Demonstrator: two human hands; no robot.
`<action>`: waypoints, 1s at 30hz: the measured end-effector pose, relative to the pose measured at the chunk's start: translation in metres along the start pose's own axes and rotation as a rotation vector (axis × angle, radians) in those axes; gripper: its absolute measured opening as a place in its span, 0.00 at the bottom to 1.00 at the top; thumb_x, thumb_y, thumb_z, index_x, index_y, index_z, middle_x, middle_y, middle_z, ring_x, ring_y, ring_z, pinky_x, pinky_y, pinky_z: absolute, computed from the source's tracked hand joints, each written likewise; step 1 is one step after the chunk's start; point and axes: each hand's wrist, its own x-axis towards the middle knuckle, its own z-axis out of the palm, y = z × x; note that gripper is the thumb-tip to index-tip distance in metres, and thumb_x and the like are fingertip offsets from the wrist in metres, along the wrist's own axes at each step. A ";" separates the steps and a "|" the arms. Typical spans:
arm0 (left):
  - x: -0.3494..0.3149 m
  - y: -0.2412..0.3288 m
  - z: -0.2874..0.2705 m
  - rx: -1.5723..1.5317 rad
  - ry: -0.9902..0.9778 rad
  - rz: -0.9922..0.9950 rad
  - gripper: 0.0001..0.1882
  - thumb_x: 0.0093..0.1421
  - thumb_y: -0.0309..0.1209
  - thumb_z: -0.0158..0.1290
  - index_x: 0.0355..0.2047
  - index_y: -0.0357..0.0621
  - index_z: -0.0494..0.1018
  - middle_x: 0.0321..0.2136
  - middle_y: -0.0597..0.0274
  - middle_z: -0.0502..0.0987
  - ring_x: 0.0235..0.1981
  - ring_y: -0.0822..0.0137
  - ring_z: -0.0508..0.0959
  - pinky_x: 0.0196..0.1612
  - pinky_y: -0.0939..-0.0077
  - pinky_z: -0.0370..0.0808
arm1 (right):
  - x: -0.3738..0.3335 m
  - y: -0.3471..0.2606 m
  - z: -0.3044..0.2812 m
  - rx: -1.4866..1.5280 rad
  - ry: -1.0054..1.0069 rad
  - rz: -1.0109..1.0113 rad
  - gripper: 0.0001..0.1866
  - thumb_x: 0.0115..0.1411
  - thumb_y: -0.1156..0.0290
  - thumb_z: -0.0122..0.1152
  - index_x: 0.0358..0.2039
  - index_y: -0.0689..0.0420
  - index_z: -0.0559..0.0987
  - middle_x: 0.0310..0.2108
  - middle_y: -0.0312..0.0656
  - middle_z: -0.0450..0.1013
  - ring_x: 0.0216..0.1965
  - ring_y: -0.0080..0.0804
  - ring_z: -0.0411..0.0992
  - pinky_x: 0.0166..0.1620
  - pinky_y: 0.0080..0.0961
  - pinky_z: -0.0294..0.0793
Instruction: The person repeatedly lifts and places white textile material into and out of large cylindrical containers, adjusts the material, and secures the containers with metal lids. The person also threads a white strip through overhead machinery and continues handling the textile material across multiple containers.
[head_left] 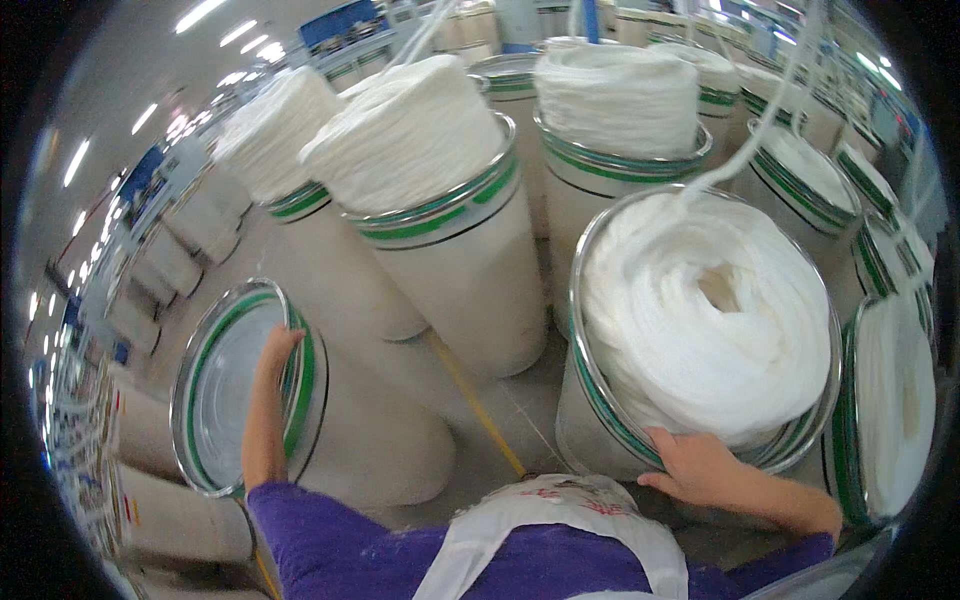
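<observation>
My left hand (285,342) is closed over the right side of the metal rim of a tall cream sliver can (375,440) with a green band. The can tilts at the left, and only its pale inner wall and bottom show inside. At the right, my right hand (695,465) grips the near rim of another sliver can (590,390), its fingertips partly hidden. Thick coils of white fibre sliver (640,300) fill this can around a central hole. One strand of sliver (745,155) rises from the coils toward the upper right.
Ahead stand several more cans, such as a cream can (460,270) heaped with white sliver (410,135). Further filled cans (890,400) crowd the right edge. A yellow line (475,400) crosses the grey floor between the two held cans. Sliver strands hang overhead at the upper right.
</observation>
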 end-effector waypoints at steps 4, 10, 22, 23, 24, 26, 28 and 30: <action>-0.052 0.010 0.011 -0.161 -0.078 0.045 0.11 0.54 0.31 0.52 0.34 0.35 0.74 0.23 0.58 0.74 0.26 0.66 0.73 0.32 0.67 0.70 | 0.009 0.016 -0.002 0.166 0.000 -0.107 0.31 0.60 0.49 0.51 0.48 0.66 0.63 0.31 0.59 0.72 0.38 0.57 0.72 0.42 0.44 0.71; -0.168 0.078 0.037 -0.067 -0.200 0.087 0.14 0.52 0.29 0.53 0.37 0.34 0.74 0.25 0.60 0.76 0.28 0.70 0.74 0.34 0.73 0.70 | -0.001 0.057 0.005 0.775 -0.270 -0.117 0.32 0.69 0.50 0.31 0.55 0.67 0.65 0.55 0.56 0.63 0.58 0.45 0.60 0.61 0.29 0.55; -0.212 0.234 0.146 0.271 -0.285 0.497 0.18 0.52 0.38 0.54 0.38 0.35 0.74 0.25 0.40 0.75 0.29 0.43 0.75 0.35 0.58 0.70 | -0.008 0.096 0.011 0.331 -0.062 -0.155 0.28 0.65 0.51 0.43 0.55 0.61 0.66 0.55 0.55 0.64 0.57 0.48 0.61 0.61 0.34 0.56; -0.211 0.249 0.155 0.331 -0.276 0.521 0.20 0.53 0.39 0.54 0.39 0.35 0.73 0.26 0.40 0.76 0.31 0.43 0.76 0.37 0.57 0.71 | -0.011 0.096 0.008 0.303 0.017 -0.178 0.28 0.65 0.51 0.43 0.55 0.61 0.66 0.55 0.55 0.64 0.57 0.48 0.61 0.60 0.34 0.56; -0.214 0.261 0.162 0.234 -0.218 0.547 0.22 0.54 0.39 0.54 0.43 0.35 0.71 0.32 0.41 0.75 0.37 0.44 0.75 0.42 0.59 0.70 | -0.010 0.095 0.006 0.326 -0.119 0.022 0.29 0.64 0.50 0.44 0.56 0.60 0.65 0.55 0.55 0.64 0.57 0.50 0.61 0.61 0.35 0.56; -0.222 0.282 0.170 0.131 -0.069 0.764 0.29 0.54 0.39 0.56 0.53 0.37 0.64 0.45 0.42 0.72 0.48 0.46 0.71 0.52 0.61 0.67 | -0.012 0.094 0.000 0.272 0.066 0.024 0.28 0.64 0.50 0.43 0.53 0.61 0.68 0.50 0.58 0.68 0.53 0.51 0.65 0.58 0.37 0.60; -0.226 0.302 0.170 0.113 0.023 1.107 0.37 0.52 0.37 0.59 0.59 0.39 0.57 0.56 0.45 0.64 0.58 0.48 0.63 0.59 0.60 0.60 | -0.016 0.095 -0.009 0.224 0.214 -0.017 0.29 0.64 0.48 0.41 0.51 0.62 0.70 0.49 0.59 0.68 0.52 0.53 0.66 0.57 0.40 0.62; -0.233 0.320 0.170 0.109 0.015 1.312 0.44 0.48 0.37 0.63 0.62 0.42 0.53 0.61 0.46 0.56 0.62 0.48 0.56 0.62 0.57 0.55 | -0.020 0.096 -0.020 0.123 0.352 -0.009 0.28 0.65 0.51 0.42 0.51 0.64 0.68 0.48 0.59 0.68 0.51 0.54 0.66 0.55 0.42 0.63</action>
